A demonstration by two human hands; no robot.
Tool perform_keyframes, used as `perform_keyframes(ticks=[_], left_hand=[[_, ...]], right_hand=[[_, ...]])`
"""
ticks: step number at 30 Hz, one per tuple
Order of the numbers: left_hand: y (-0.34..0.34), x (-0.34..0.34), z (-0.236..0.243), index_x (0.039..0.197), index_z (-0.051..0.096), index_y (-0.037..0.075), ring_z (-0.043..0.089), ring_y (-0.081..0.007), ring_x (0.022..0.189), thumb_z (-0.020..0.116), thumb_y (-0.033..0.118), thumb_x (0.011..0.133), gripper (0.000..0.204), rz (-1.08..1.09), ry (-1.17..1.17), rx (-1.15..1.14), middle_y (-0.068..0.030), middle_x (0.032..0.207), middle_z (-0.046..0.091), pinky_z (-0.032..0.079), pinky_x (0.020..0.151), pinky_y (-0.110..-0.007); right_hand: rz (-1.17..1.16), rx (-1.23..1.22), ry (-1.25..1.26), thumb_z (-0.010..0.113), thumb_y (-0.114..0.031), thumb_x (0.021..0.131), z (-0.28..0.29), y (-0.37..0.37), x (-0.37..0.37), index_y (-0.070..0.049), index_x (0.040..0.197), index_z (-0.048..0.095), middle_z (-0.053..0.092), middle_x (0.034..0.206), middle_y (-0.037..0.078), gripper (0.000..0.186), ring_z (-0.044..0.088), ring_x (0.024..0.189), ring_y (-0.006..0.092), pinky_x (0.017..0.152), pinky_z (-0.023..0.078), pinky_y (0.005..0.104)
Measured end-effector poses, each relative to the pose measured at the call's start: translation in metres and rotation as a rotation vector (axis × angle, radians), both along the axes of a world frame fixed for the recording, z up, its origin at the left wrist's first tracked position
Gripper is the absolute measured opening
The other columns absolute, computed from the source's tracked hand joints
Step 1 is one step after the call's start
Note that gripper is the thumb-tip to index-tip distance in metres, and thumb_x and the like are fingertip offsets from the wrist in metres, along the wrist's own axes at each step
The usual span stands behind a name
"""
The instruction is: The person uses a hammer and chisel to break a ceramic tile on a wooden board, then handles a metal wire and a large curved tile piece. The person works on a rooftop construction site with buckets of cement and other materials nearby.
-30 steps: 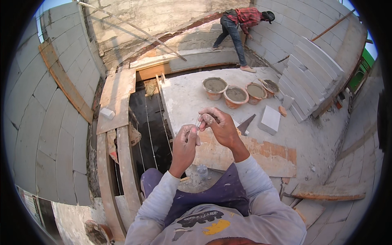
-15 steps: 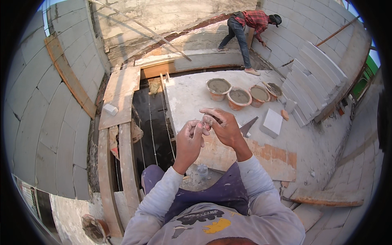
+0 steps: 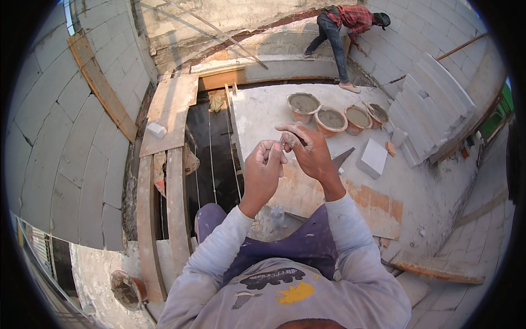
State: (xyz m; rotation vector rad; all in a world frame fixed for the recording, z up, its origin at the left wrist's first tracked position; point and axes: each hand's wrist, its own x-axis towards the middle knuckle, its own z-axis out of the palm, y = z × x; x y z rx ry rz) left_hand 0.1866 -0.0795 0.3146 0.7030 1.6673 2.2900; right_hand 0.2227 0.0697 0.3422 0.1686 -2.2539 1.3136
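Fingerwork in hand, judged delicate: thin pale item (image 3: pixel 282 146), too small to identify, between hands. Left hand (image 3: pixel 264 170) appears to pinch it; right hand (image 3: pixel 311 154) alongside, fingers bent, grip unclear. Next move calls for steady fingertips. Grey triangular metal blade (image 3: pixel 343 158) lies just beyond right hand.

An open-air building site, with me in the middle of it. A bare grey block wall (image 3: pixel 82 148) rises on my left and another block wall (image 3: pixel 438 33) on the right. Ahead, on a rough concrete slab (image 3: pixel 255 118), stand four orange-brown buckets (image 3: pixel 301 117) of grey mix (image 3: pixel 304 102). Near them are stacked pale blocks (image 3: pixel 430 107) and a saw blade (image 3: pixel 343 158). Wooden planks (image 3: pixel 177 203) edge a dark floor opening (image 3: pixel 204 164). Beyond, a co-worker (image 3: pixel 332 41) bends toward the right wall.
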Motion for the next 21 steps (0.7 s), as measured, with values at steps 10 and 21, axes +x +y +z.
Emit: perform_keyframes(ticks=[10, 21], left_hand=[[-0.024, -0.111, 0.037, 0.101, 0.058, 0.006, 0.047, -0.0044, 0.059, 0.056, 0.018, 0.104, 0.013, 0.212, -0.135, 0.561, 0.0011, 0.078, 0.058, 0.037, 0.051, -0.018], [-0.095, -0.206, 0.011, 0.105, 0.055, 0.005, 0.047, -0.0064, 0.058, 0.052, 0.013, 0.103, 0.009, 0.357, -0.33, 0.838, 0.0014, 0.076, 0.054, 0.033, 0.046, -0.021]], right_hand=[[0.489, -0.515, -0.63, 0.047, -0.03, 0.107, -0.112, -0.109, 0.056, 0.003, 0.145, 0.04, 0.063, 0.095, 0.008, 0.051, 0.061, 0.084, 0.0142, 0.082, 0.049, 0.0309], [-0.135, 0.295, -0.344, 0.05, -0.016, 0.1, -0.027, 0.037, 0.083, -0.001, 0.116, 0.064, 0.069, 0.095, 0.023, 0.026, 0.066, 0.085, 0.0386, 0.078, 0.05, 0.0423]])
